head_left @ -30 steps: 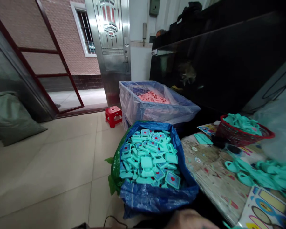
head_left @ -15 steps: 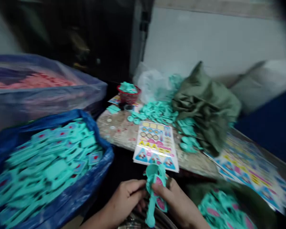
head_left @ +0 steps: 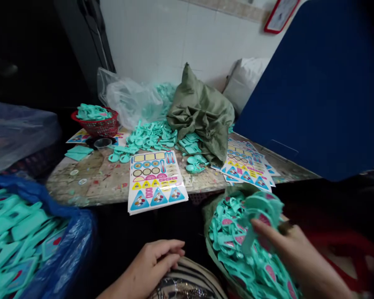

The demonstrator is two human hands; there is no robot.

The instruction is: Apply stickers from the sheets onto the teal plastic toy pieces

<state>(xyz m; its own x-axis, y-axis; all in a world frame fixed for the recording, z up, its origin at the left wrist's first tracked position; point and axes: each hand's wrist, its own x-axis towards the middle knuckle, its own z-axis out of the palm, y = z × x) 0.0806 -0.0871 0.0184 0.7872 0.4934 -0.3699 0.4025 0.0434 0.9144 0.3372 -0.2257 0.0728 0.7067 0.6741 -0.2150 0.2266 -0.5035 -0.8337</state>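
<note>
My right hand (head_left: 277,236) is closed round a few turquoise plastic toy pieces (head_left: 262,207) with pink fan-patterned stickers. It is over an open green sack (head_left: 207,232) at my right, which is full of similar stickered pieces (head_left: 237,232). Motion blurs the held pieces, so their exact shape is unclear. My left hand (head_left: 158,257) rests above my lap, its fingers loosely stretched and nothing visible in them. Ahead of it, a stack of printed sticker sheets (head_left: 157,180) lies over the table's front edge.
The worn table (head_left: 96,182) bears a heap of turquoise pieces (head_left: 152,135), a red basket (head_left: 96,128), a clear cup (head_left: 102,143) and more sticker sheets (head_left: 246,166). A green cloth sack (head_left: 202,112) slumps behind. A blue bag (head_left: 81,236) of turquoise parts stands left; a blue panel (head_left: 324,95) rises right.
My right hand has carried the turquoise pieces rightwards, from in front of me to over the green sack. My left hand has come away from them. The view has turned right.
</note>
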